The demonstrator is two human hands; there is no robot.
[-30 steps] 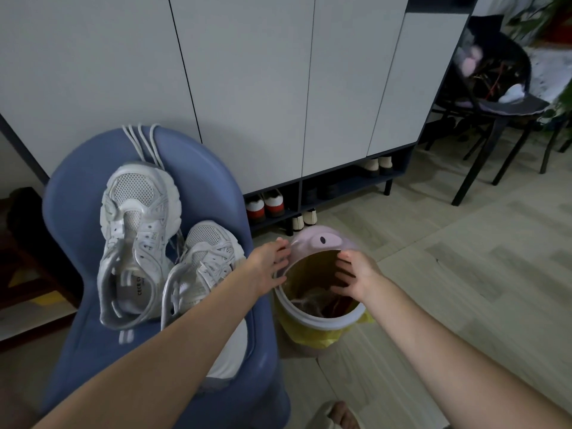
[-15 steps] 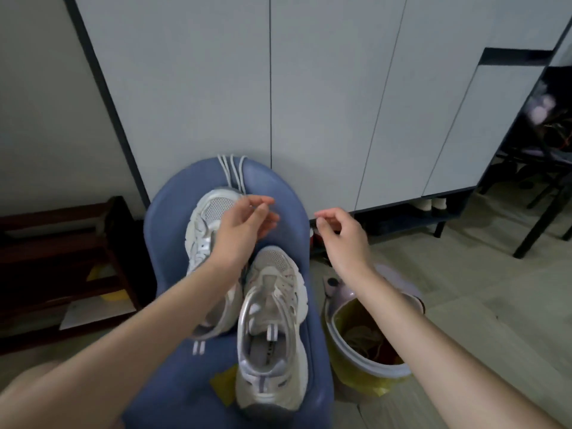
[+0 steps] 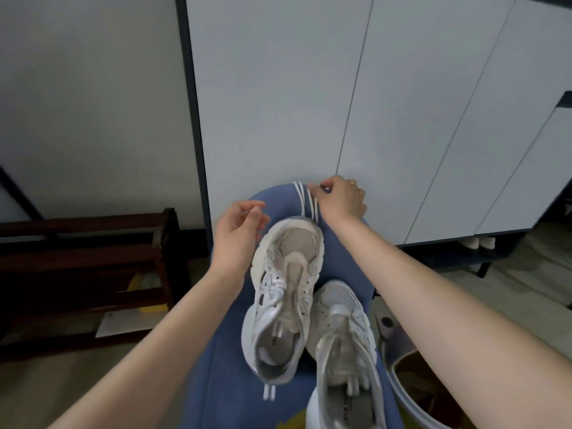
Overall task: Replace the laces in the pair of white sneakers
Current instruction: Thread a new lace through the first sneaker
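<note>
Both hands had left round lidded waste bin with yellow liner (image 3: 433, 394), swung over to rounded blue padded chair (image 3: 216, 382). Right hand (image 3: 339, 199) was now pinching flat white fresh laces (image 3: 305, 201) draped over chair's top edge; half second earlier it hung empty. Left hand (image 3: 236, 233) hovered beside them, fingers loosely curled, holding nothing. Guess: old laces binned, relacing about to start. Count: two white mesh sneakers (image 3: 288, 292) on seat, eyelets bare; laces showed as about three strands; two hands; one bin; one chair.
</note>
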